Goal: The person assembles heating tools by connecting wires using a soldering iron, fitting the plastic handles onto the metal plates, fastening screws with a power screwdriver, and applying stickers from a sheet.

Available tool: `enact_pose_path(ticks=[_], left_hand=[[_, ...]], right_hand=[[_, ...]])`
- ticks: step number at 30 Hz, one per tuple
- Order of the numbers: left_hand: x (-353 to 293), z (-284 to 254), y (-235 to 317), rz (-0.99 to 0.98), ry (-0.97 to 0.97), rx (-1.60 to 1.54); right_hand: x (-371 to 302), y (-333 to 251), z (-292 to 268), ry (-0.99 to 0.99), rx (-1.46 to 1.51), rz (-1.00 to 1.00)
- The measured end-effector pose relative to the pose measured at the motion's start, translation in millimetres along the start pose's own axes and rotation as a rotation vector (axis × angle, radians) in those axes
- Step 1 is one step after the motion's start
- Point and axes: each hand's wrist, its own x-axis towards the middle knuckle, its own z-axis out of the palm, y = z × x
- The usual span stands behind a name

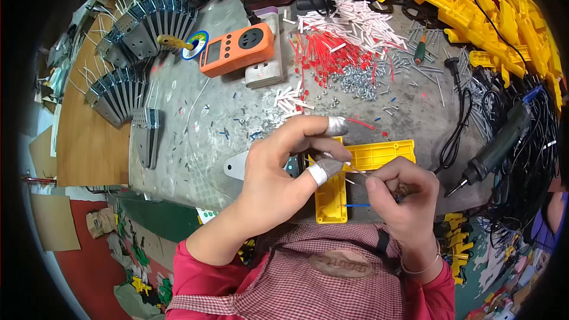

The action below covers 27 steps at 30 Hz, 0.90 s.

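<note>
Both of my hands meet over a yellow plastic housing (379, 154), L-shaped and ribbed inside, at the table's near edge. My left hand (269, 175) has silvery tape on its thumb and index finger, and its fingertips pinch a thin pale wire (357, 170). Closed in a pinch at the other end of that wire is my right hand (409, 195); its inner fingers are partly hidden. A blue wire (357, 205) sticks out across the housing's near arm. A grey metal plate (234, 166) shows partly under my left hand. Beyond the taped index fingertip lies a red-sleeved lead (363, 124).
Ahead lie an orange socket meter (237, 50), white tubes (355, 21), red leads (332, 53) and screws (358, 83). Metal plate assemblies (121, 92) line the left. Right are a power screwdriver (498, 142), a black cable (453, 136) and piled yellow housings (504, 24).
</note>
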Motion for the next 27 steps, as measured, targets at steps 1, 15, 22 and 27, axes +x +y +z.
enact_pose_path(ticks=[1,15,22,27], left_hand=[[0.1,-0.8,1.8,-0.028,-0.004,0.001],[-18.1,28.0,8.7,0.048,-0.303,0.095],[39.9,-39.9,-14.5,0.102,-0.019,0.519],[63.6,-30.3,-47.2,0.264,-0.098,0.983]], right_hand=[[0.9,-0.3,0.8,0.002,0.016,-0.012],[-5.5,6.7,2.7,-0.345,-0.063,-0.218],[-7.8,-9.1,-9.6,-0.074,0.146,0.179],[-5.4,0.8,-12.0,-0.037,0.219,-0.033]])
